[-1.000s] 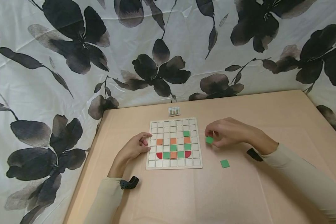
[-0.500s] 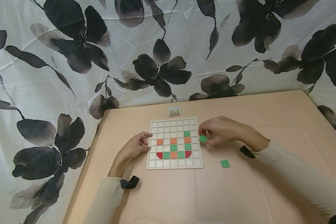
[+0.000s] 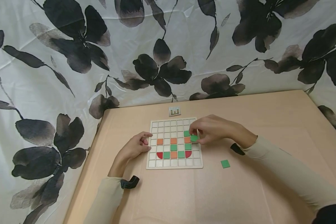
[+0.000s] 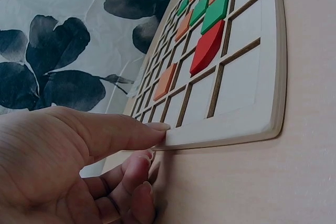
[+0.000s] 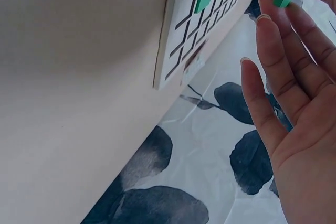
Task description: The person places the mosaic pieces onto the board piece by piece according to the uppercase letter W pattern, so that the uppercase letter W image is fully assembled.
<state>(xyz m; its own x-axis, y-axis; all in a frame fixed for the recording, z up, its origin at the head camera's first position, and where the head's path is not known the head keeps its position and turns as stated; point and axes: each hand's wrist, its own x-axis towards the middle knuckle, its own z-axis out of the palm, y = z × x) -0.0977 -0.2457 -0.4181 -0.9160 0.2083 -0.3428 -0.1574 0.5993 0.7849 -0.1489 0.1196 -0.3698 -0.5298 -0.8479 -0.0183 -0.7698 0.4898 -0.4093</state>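
Observation:
My right hand (image 3: 212,130) pinches a green square tile (image 3: 194,138) over the right side of a white gridded board (image 3: 151,165). The right wrist view shows the tile edge-on between thumb and fingertips, with the other fingers extended. On the board lie several green and orange squares, such as an orange tile (image 3: 160,142), plus two red tiles with a rounded corner, one at the left (image 3: 159,155). My left hand (image 3: 134,145) touches the board's left edge; its thumb (image 4: 131,132) lies at the rim, the other fingers loosely bent below. Another green tile (image 3: 225,163) lies right of the board.
Beyond the board, a small card (image 3: 174,111) with a printed grid lies near the back edge of the wooden table (image 3: 162,196). A white cloth with dark flowers (image 3: 168,49) hangs behind the table and along its left side.
My right hand has moved left with the green tile, from beside the board to over its right columns. My left hand has stayed at the left edge.

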